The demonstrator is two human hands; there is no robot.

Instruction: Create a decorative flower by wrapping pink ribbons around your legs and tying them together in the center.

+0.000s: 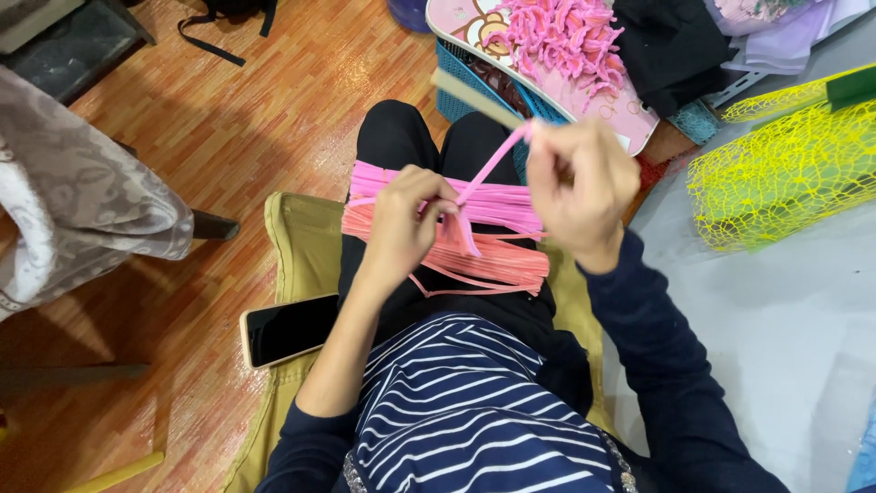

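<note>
Fingers [436,203] of the left hand [406,224] curl shut around the lower end of a pink pipe cleaner [488,169], pinching it just above the lap. Up and to the right, the right hand [584,187] has its fingertips closed on the same stem's upper end, near the knees, so the pink pipe cleaner runs slanted between the two hands, taut and straight. A short pink tail hangs below the left hand's grip.

Beneath both hands, a flat bundle of pink and salmon pipe cleaners [497,237] lies crosswise over the black trousers, touching the lap; the held stem rises clear of it.

Beyond the knees, a pale pink tray [630,123] with a cartoon figure printed at its left end rests tilted on a blue plastic basket [456,87], and a heap of curled pink pieces [561,36] lies on it. Black cloth sits just right of that heap. Far right, rolls of yellow mesh [785,173] lie on the grey floor. At the person's left, a phone [287,330] with a dark screen lies face up on the olive cushion [297,242], partly over the wooden floor.
</note>
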